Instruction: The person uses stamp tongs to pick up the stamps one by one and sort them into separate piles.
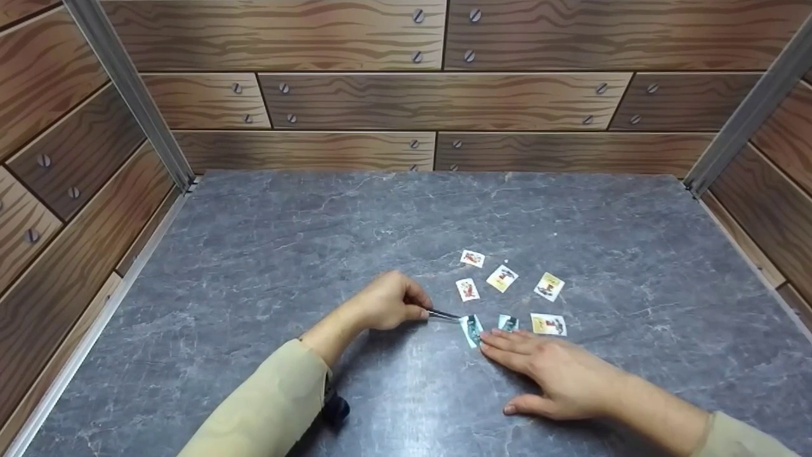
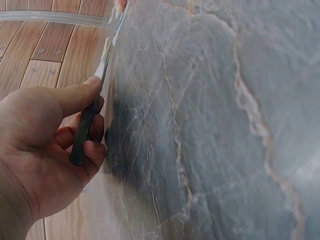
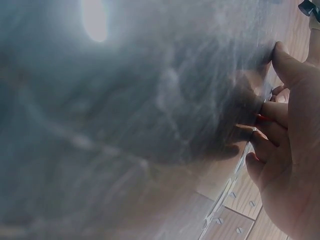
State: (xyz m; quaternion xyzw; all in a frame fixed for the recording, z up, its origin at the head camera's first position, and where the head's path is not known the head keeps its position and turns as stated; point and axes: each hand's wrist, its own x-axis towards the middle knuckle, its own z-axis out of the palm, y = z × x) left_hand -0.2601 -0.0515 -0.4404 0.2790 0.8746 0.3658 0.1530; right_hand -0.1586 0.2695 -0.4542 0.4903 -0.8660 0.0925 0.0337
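In the head view my left hand (image 1: 393,301) pinches a pair of dark tweezers (image 1: 444,314) between thumb and fingers. Their tips meet the upper left edge of a small teal-and-white picture slip (image 1: 471,330), stamp-like in size. My right hand (image 1: 564,377) lies palm down with its fingers extended, the fingertips at the right edge of that slip. Just above these fingers sits a second teal slip (image 1: 508,322), its lower part covered. From the left wrist view, the tweezers (image 2: 86,129) run forward from the grip; the slips are not discernible there.
Two slips with red pictures (image 1: 472,258) (image 1: 467,290) and several yellow-and-white ones (image 1: 502,278) lie beyond the hands on the grey marbled table (image 1: 304,254). Tiny white specks are scattered nearby. Wood-patterned walls (image 1: 355,101) with metal corner posts enclose the back and sides.
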